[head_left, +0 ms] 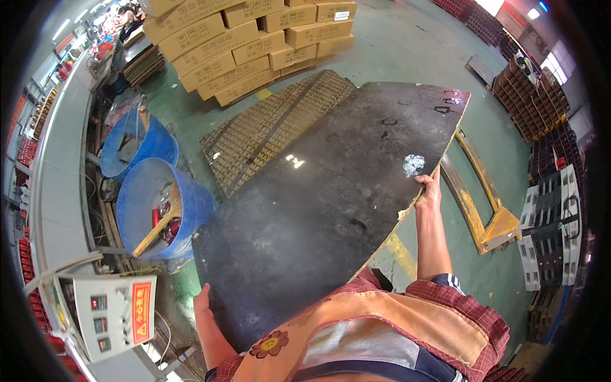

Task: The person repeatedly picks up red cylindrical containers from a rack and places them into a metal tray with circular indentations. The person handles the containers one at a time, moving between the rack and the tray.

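Observation:
A large dark board [299, 210], smooth and scuffed with a pale wood-like edge, spans the space in front of my body. My right hand [429, 189] grips its right edge, with the thumb on top and the other fingers mostly out of sight beneath. At the near left edge, my left hand [202, 303] holds the board too; its thumb shows and its fingers are hidden behind the panel. A silvery patch [414, 165] marks the dark face close to my right hand. Beyond the board lies a brown, patterned panel [280, 127] with dark stripes.
Two blue bins [202, 207] stand at the left, the nearer holding a wooden-handled tool [156, 235]. A control box [114, 315] is at the lower left. Stacked cartons [254, 48] rise at the back. Yellow pallet-jack forks [477, 197] lie to the right, near stacked pallets [531, 95].

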Demonstrator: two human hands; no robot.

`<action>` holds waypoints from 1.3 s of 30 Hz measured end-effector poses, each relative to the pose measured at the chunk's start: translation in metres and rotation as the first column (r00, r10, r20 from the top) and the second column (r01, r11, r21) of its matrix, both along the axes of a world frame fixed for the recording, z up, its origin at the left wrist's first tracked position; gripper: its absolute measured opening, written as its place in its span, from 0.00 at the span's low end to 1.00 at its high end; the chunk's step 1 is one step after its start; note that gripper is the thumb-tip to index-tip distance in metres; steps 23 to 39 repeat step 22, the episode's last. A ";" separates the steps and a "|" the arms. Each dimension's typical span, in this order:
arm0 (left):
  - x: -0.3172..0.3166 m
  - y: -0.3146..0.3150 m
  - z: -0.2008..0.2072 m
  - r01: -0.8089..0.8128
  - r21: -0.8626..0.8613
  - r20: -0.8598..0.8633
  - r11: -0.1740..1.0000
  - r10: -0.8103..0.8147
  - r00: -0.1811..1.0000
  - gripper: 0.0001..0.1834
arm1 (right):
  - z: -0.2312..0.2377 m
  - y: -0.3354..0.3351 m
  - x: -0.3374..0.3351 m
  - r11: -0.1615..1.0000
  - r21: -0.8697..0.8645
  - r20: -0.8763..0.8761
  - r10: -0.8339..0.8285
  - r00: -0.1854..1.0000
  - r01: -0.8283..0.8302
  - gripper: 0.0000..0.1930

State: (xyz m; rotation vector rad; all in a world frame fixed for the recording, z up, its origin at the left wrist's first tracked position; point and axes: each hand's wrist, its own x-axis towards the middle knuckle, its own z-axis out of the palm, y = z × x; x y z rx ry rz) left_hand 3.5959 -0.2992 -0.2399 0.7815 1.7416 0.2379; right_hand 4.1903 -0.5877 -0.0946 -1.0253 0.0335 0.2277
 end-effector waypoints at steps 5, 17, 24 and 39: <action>0.119 0.092 0.012 -0.046 0.204 0.025 0.978 0.041 0.999 0.40 | -0.022 0.087 0.119 0.998 -0.058 -0.057 0.020 0.998 -0.023 0.50; 0.270 0.321 -0.270 0.538 0.291 -0.595 0.791 -0.291 0.749 0.34 | -0.396 0.204 0.186 0.854 -0.420 -0.532 0.042 0.846 -0.306 0.09; 0.297 0.351 -0.443 0.513 0.063 -0.620 0.856 -0.370 0.692 0.37 | -0.554 0.273 0.105 0.823 -0.322 -0.801 0.027 0.598 -0.468 0.36; 0.297 0.351 -0.443 0.513 0.063 -0.620 0.856 -0.370 0.692 0.37 | -0.554 0.273 0.105 0.823 -0.322 -0.801 0.027 0.598 -0.468 0.36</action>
